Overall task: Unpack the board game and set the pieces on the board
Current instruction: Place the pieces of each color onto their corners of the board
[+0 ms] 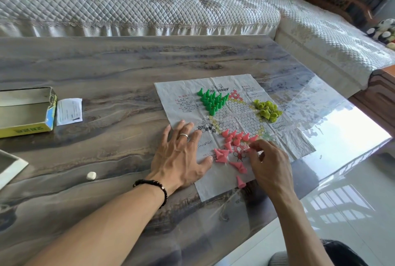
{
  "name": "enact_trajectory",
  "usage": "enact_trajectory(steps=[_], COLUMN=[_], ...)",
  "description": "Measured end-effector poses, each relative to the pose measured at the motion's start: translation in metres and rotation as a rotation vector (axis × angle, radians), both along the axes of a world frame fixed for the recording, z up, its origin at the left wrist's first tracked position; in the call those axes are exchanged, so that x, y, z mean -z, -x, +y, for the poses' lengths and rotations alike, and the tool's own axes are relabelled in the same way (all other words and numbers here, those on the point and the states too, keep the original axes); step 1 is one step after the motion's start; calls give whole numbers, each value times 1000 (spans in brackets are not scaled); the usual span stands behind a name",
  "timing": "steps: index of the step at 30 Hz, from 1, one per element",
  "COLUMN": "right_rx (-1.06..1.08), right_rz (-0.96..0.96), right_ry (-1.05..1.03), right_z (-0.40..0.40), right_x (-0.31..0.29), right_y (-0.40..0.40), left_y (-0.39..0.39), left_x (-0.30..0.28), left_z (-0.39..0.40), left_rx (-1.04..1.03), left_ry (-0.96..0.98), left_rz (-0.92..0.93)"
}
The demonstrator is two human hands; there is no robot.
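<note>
A creased paper game board [175, 94] printed with a hexagon star lies on the table. Dark green pieces [212, 101] stand in a triangle at its far left point. Yellow-green pieces [267, 110] lie in a loose heap at the right. Pink pieces [237, 136] stand in part on the near point, and several more pink pieces [221, 155] lie toppled in front. My left hand [181, 158] presses flat on the board's left edge, fingers spread. My right hand [268, 164] pinches at the pink point; whether it holds a piece I cannot tell.
The open yellow game box [27, 130] sits at the table's left edge with a white leaflet [69, 111] beside it. A white die [91, 175] lies near my left forearm. A quilted sofa [149, 4] runs behind the table; glossy floor lies to the right.
</note>
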State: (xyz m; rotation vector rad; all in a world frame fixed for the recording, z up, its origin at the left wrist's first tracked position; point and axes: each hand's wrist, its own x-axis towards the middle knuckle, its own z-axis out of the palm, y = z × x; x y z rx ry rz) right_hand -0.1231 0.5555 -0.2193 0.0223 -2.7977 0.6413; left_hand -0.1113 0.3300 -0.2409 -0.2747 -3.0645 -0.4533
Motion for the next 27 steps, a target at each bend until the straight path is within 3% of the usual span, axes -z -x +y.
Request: enact_trajectory(steps=[13,22,27], right_rx=[-62,-165,-98], right_rz=[36,-87,-129], right_ry=[-182,-179,12], right_z=[-1,4,5], right_x=[-1,-10,-14], right_y=[-2,4,2], left_y=[0,-1,0], left_x=[1,1,0], left_z=[0,0,1], left_rx=[2,1,3], left_ry=[13,3,12], left_rz=[-4,6,0])
